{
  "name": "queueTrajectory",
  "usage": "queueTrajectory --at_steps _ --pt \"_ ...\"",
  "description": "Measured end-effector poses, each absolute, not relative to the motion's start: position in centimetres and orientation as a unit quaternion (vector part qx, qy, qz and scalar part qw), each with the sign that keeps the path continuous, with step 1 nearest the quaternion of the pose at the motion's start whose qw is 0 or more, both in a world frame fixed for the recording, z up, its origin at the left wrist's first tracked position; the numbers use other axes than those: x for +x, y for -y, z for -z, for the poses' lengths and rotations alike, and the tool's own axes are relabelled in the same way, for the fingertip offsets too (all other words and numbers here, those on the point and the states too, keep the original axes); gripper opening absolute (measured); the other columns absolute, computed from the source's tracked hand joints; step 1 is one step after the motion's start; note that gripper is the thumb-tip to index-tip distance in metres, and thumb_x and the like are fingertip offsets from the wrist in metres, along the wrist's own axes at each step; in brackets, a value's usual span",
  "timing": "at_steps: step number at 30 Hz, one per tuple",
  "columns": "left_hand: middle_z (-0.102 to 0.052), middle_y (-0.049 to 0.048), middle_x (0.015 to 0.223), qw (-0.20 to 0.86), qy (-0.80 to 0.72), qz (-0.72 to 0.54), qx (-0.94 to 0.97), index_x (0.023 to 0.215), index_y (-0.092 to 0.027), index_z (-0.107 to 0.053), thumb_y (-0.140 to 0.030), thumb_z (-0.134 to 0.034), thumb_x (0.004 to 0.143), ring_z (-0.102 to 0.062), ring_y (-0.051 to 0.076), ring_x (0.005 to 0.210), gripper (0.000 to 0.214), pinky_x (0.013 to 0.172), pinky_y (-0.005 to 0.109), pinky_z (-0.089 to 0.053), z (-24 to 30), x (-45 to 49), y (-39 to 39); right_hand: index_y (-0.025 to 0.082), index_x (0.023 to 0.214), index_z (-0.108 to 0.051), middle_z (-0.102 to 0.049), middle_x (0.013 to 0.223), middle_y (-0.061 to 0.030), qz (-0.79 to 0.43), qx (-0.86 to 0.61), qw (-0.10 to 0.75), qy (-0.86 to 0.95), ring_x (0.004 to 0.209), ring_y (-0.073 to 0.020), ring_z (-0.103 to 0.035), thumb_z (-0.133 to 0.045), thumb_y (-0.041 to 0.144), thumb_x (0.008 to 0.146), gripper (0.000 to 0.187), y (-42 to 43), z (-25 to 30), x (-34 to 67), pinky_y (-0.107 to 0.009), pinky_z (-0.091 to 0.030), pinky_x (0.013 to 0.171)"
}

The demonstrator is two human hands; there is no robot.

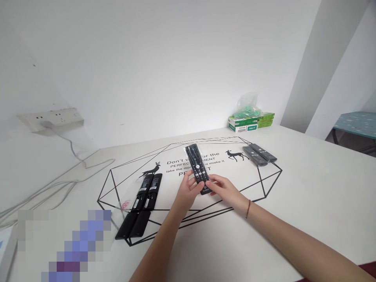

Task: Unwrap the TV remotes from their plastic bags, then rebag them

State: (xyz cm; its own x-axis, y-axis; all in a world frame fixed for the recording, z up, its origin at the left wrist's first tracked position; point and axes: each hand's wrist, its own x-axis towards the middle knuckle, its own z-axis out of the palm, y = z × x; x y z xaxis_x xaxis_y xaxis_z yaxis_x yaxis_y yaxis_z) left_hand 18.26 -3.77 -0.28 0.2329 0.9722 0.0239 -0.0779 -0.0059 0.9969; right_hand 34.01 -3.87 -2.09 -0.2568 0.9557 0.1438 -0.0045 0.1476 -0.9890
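A black remote control [197,166] in a clear plastic sleeve is held up above the white table, its button side facing me. My left hand [188,188] grips its lower left side, the thumb on its front. From the right, my right hand [221,187] closes on the lower end, thumb also on the buttons. Left of my hands, black remotes [146,196] lie back side up in a pair with open battery bays, their detached covers [133,225] just below. Toward the right, two wrapped remotes [259,154] lie side by side, buttons up.
Green and white boxes [249,122] with a clear plastic bag [248,105] on top stand against the wall at the back right. A power strip [53,118] hangs on the left wall, its cable [88,166] looping over the table [317,196]. A blurred patch covers the lower left.
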Motion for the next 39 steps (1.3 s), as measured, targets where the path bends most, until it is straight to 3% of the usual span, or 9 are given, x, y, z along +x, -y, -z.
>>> queueTrajectory --at_steps 8,14,21,26,30,33,39 --pt "-0.07 0.0106 0.102 0.585 -0.413 -0.464 0.521 0.121 -0.019 -0.042 -0.047 -0.067 0.072 -0.066 0.026 0.093 0.061 0.088 0.045 -0.05 1.7 18.2 2.5 0.02 0.115 -0.063 -0.065 0.113 -0.0084 -0.454 -0.415 0.488 0.619 0.08 -0.0183 -0.061 -0.052 0.042 0.085 0.039 3.1 3.4 34.0 -0.029 -0.05 0.06" --pt "-0.072 0.0113 0.098 0.556 -0.435 -0.471 0.529 0.123 -0.016 -0.041 -0.047 -0.068 0.07 -0.066 0.025 0.095 0.067 0.091 0.044 -0.049 2.3 18.5 2.4 0.022 0.116 -0.06 -0.066 0.108 -0.0066 -0.291 -0.45 0.473 0.699 0.092 -0.0195 -0.061 -0.045 0.028 0.089 0.032 3.4 3.3 34.0 -0.032 -0.05 0.074" --pt "-0.071 0.0114 0.101 0.544 -0.447 -0.486 0.518 0.126 -0.016 -0.043 -0.045 -0.069 0.07 -0.067 0.025 0.094 0.068 0.088 0.041 -0.052 3.0 18.8 2.3 0.02 0.137 -0.034 -0.06 0.119 -0.0111 -0.218 -0.464 0.421 0.748 0.103 -0.0234 -0.058 -0.061 0.031 0.078 0.065 4.0 3.2 33.8 -0.036 -0.047 0.084" --pt "-0.068 0.0126 0.108 0.549 -0.461 -0.479 0.507 0.128 -0.016 -0.043 -0.042 -0.07 0.071 -0.065 0.023 0.098 0.067 0.087 0.037 -0.052 3.1 19.0 2.3 0.023 0.13 -0.038 -0.065 0.103 -0.0056 -0.215 -0.494 0.416 0.733 0.084 -0.0193 -0.063 -0.055 0.023 0.081 0.052 3.8 3.2 34.0 -0.03 -0.048 0.073" --pt "-0.063 0.0153 0.118 0.53 -0.489 -0.467 0.511 0.134 -0.018 -0.038 -0.044 -0.063 0.078 -0.067 0.021 0.09 0.067 0.082 0.036 -0.054 2.7 19.1 2.7 0.021 0.121 -0.046 -0.065 0.108 -0.0053 -0.153 -0.542 0.415 0.714 0.09 -0.0193 -0.062 -0.053 0.021 0.081 0.041 2.2 2.9 35.7 -0.03 -0.047 0.079" --pt "-0.064 0.0134 0.111 0.5 -0.506 -0.463 0.53 0.136 -0.018 -0.035 -0.044 -0.06 0.079 -0.067 0.017 0.078 0.067 0.075 0.036 -0.055 2.5 18.8 2.6 0.02 0.115 -0.051 -0.065 0.108 -0.0057 -0.089 -0.636 0.368 0.673 0.094 -0.0197 -0.062 -0.054 0.02 0.08 0.035 0.5 2.5 38.2 -0.028 -0.045 0.083" --pt "-0.064 0.0062 0.096 0.449 -0.536 -0.46 0.547 0.133 -0.018 -0.039 -0.041 -0.056 0.079 -0.062 0.013 0.067 0.061 0.07 0.034 -0.054 2.6 17.4 1.7 0.009 0.111 -0.052 -0.064 0.105 -0.0168 -0.042 -0.758 0.328 0.561 0.095 -0.0256 -0.061 -0.049 0.015 0.081 0.03 -1.9 2.8 43.4 -0.032 -0.044 0.08"
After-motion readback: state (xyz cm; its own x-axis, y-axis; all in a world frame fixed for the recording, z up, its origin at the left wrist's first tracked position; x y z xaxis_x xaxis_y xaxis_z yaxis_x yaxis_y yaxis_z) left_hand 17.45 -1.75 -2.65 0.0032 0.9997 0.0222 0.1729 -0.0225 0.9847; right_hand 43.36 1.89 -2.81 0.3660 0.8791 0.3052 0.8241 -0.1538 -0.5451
